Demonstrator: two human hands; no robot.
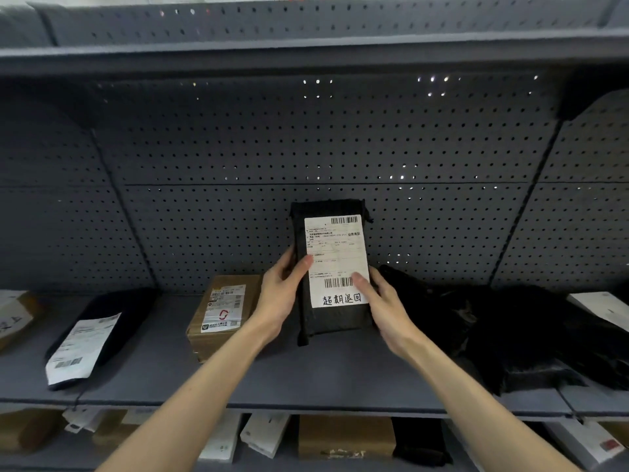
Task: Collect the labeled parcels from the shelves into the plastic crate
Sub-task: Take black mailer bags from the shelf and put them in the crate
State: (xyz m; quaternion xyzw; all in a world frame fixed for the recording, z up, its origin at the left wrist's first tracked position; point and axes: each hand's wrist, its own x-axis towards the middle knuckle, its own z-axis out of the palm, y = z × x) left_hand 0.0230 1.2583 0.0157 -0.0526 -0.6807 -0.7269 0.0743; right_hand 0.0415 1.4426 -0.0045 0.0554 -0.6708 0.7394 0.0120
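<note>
Since the black parcel [335,323] keeps its shape while held upright, it looks like a soft, light bag around something flat and fairly stiff, so a hold on its two long sides suits it. It stands over the shelf [306,376], label toward the camera, between the left hand [280,296] and right hand [386,306]. Both hands' fingers [360,281] clasp its edges, thumbs pressing the label. The wrapping may be slippery, so a hand under the bottom edge seems wise. The crate is out of view.
</note>
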